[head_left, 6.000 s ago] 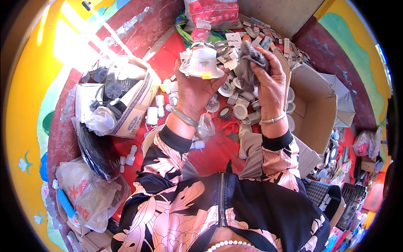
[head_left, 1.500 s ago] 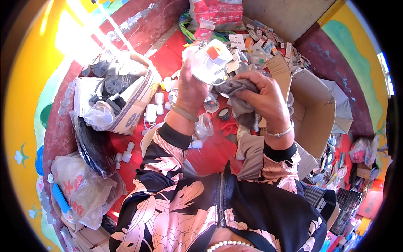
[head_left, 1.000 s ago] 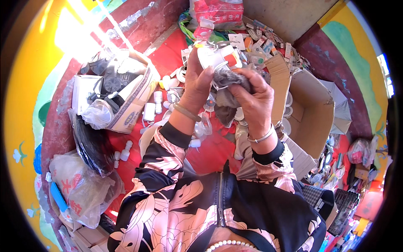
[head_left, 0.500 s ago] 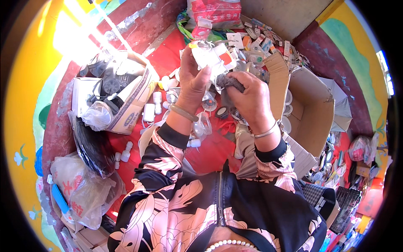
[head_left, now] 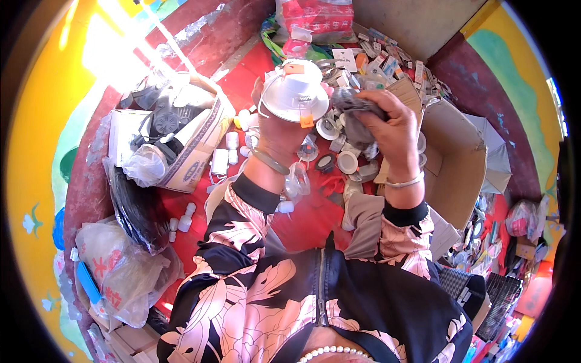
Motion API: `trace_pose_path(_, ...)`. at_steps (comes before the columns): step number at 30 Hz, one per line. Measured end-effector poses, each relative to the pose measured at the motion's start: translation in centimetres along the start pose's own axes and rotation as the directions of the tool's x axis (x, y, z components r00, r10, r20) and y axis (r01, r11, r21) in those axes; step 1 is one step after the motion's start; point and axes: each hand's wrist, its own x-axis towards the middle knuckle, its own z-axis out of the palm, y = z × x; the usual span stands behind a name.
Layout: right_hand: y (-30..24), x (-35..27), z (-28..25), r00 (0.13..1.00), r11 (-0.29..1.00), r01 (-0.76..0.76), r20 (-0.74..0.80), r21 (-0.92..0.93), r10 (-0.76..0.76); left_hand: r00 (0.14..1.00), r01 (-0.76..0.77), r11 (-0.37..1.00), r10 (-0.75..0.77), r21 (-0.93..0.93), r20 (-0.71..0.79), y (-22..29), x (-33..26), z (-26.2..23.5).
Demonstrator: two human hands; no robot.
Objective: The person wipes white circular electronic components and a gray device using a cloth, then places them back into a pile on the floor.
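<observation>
My left hand [head_left: 281,134] holds up a white recessed downlight [head_left: 287,101], its round rim tilted toward me. An orange-tipped spring clip shows at its side, and the light covers most of my fingers. To its right, my right hand [head_left: 394,124] grips a dark grey cloth [head_left: 357,126], bunched at the top and hanging down. The cloth is close to the downlight, and whether they touch I cannot tell. Below the cloth lie more round white light fittings [head_left: 347,161] and a black ring-shaped fitting [head_left: 325,162] on the red ground sheet [head_left: 302,227].
An open cardboard box [head_left: 460,163] stands at the right. At the left, another carton [head_left: 192,158] is full of dark and white parts. Small packages [head_left: 387,60] pile up at the back. A plastic bag [head_left: 115,266] and white bulbs [head_left: 184,219] lie at the lower left.
The downlight has turned in my left hand, so its round rim now shows. My right hand has moved right with the cloth, away from my left hand.
</observation>
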Motion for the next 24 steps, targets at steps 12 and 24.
trace_pose_path(12,-0.8,-0.5,1.3,0.962,0.998,0.062,0.268,-0.016,-0.056,0.999,0.038,0.982,-0.042,0.187,0.018,-0.5,0.0,-1.8)
trace_pose_path(24,-0.4,0.1,-0.2,0.979,0.941,0.205,0.066,-0.270,-0.194,0.978,0.127,0.932,-0.175,0.339,0.116,-0.7,-1.3,0.8)
